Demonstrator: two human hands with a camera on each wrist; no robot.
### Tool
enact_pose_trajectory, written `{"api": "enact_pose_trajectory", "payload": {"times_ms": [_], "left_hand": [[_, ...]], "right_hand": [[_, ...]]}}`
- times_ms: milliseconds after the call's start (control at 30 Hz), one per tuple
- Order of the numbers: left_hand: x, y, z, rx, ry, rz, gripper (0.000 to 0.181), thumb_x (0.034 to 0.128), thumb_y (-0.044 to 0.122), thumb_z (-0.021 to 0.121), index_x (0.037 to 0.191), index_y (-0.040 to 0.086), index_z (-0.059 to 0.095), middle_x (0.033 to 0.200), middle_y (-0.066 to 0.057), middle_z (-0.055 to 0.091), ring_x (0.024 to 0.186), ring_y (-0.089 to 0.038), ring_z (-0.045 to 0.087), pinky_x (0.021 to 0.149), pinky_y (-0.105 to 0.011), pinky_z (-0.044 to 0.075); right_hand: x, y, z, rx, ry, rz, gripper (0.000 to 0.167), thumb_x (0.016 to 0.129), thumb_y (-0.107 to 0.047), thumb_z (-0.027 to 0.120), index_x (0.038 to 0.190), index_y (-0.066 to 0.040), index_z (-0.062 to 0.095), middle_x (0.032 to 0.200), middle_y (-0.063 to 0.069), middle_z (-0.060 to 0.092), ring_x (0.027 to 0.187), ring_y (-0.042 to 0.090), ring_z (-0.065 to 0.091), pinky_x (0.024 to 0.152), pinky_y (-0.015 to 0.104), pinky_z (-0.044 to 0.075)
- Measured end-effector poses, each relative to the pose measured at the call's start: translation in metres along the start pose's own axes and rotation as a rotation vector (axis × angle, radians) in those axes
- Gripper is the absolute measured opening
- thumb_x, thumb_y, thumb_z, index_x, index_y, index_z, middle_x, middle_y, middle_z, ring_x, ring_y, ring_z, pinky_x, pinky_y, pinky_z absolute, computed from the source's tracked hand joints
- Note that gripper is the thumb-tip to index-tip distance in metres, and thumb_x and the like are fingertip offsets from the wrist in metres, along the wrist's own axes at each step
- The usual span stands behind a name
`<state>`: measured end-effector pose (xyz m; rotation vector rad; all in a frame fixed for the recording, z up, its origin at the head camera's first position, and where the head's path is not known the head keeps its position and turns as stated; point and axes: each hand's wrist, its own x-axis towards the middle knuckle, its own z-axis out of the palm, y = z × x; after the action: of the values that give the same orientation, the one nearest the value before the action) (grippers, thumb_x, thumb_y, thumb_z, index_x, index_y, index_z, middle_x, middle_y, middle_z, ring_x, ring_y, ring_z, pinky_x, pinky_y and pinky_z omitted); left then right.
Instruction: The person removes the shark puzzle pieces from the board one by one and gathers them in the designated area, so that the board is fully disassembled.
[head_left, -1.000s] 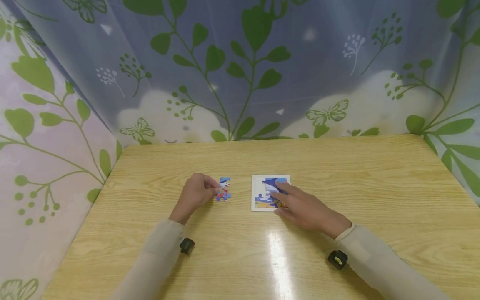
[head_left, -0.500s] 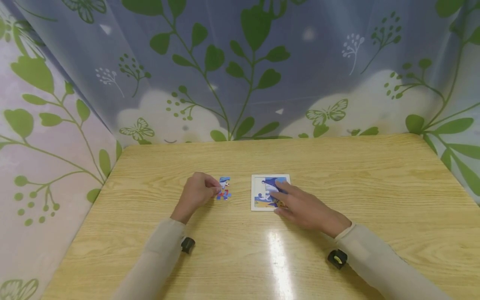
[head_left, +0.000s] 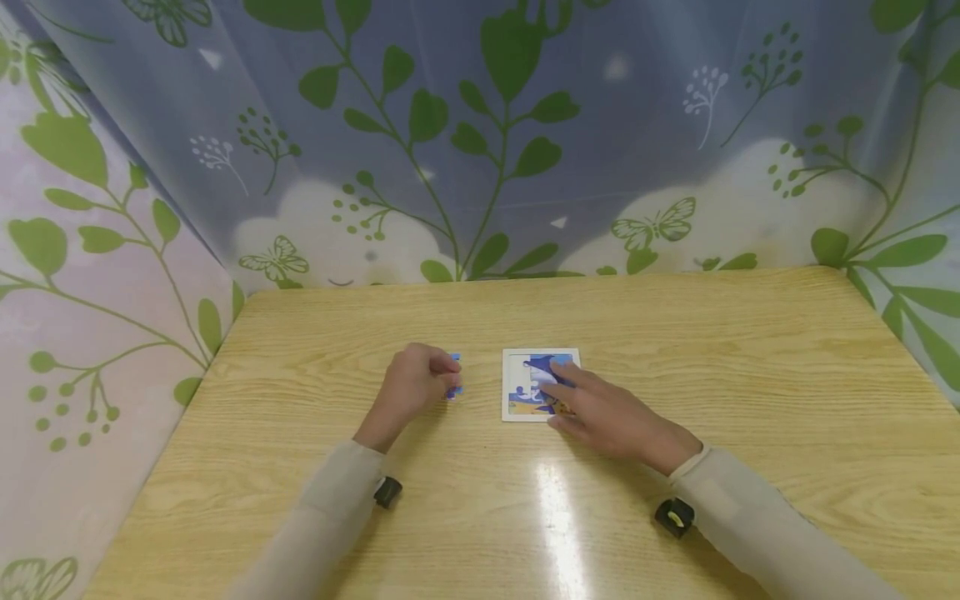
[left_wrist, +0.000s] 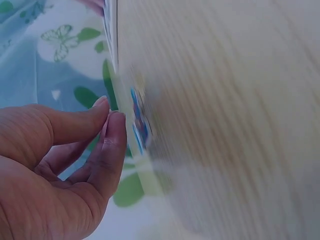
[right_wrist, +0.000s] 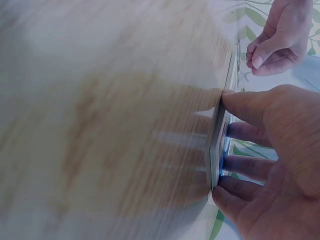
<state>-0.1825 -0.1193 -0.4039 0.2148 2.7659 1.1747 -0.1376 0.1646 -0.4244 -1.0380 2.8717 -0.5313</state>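
Note:
My left hand [head_left: 412, 387] is above the loose puzzle pieces [head_left: 456, 357], covering most of them. Thumb and fingertips pinch together in the left wrist view, where the hand [left_wrist: 70, 170] is beside pieces [left_wrist: 140, 120] lying on the table; of what they pinch, only a thin pale edge shows, seemingly a puzzle piece. My right hand [head_left: 618, 421] rests spread on the white-rimmed puzzle board [head_left: 506, 387], which has a dolphin picture and a bare patch at its upper left. In the right wrist view, thumb and fingers of this hand [right_wrist: 280, 160] touch the board's edges [right_wrist: 216, 145].
The wooden table [head_left: 480, 321] spreads around both hands, with a bright reflection at the front. Behind it hangs a blue curtain [head_left: 570, 167] with green leaves, and a pale patterned cloth [head_left: 105, 283] stands along the left side.
My left hand has moved right over the loose pieces, hiding more of them. Between them a gap opened where a piece was before. My right hand and the board have stayed in place.

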Motion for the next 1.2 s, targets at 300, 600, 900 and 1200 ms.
{"api": "enact_pose_trajectory", "payload": {"times_ms": [300, 600, 900, 1200], "left_hand": [[0.0, 0.017, 0.023, 0.073, -0.067, 0.088, 0.004, 0.0865, 0.005, 0.08, 0.09, 0.005, 0.079, 0.087, -0.004, 0.075, 0.082, -0.016, 0.068, 0.077, -0.034, 0.057], [-0.001, 0.027, 0.04, 0.055, -0.148, 0.177, 0.005, 0.0853, 0.004, 0.08, 0.09, 0.003, 0.078, 0.084, -0.003, 0.074, 0.076, -0.012, 0.067, 0.07, -0.026, 0.056], [-0.002, 0.034, 0.045, 0.083, -0.18, 0.139, 0.012, 0.0832, 0.008, 0.084, 0.093, 0.004, 0.078, 0.084, -0.003, 0.074, 0.076, -0.012, 0.067, 0.069, -0.025, 0.056], [0.001, 0.035, 0.046, 0.098, -0.181, 0.133, 0.013, 0.0806, 0.008, 0.086, 0.09, 0.004, 0.077, 0.083, -0.001, 0.073, 0.075, -0.011, 0.066, 0.071, -0.024, 0.055]], "right_hand": [[0.0, 0.0, 0.0, 0.001, -0.004, 0.01, 0.047, 0.099, -0.02, 0.067, 0.138, 0.005, 0.057, 0.15, 0.033, 0.041, 0.137, 0.048, 0.042, 0.107, 0.055, 0.042], [-0.001, 0.0, -0.001, 0.008, -0.011, 0.024, 0.047, 0.1, -0.021, 0.067, 0.139, 0.004, 0.057, 0.151, 0.033, 0.04, 0.138, 0.048, 0.041, 0.107, 0.056, 0.042], [0.001, 0.0, 0.001, 0.001, -0.002, 0.013, 0.046, 0.098, -0.02, 0.069, 0.137, 0.004, 0.058, 0.15, 0.033, 0.042, 0.136, 0.048, 0.044, 0.105, 0.055, 0.045], [0.0, -0.001, 0.0, 0.0, 0.004, 0.01, 0.046, 0.098, -0.019, 0.068, 0.137, 0.004, 0.059, 0.149, 0.033, 0.042, 0.136, 0.049, 0.043, 0.105, 0.055, 0.044]]}}
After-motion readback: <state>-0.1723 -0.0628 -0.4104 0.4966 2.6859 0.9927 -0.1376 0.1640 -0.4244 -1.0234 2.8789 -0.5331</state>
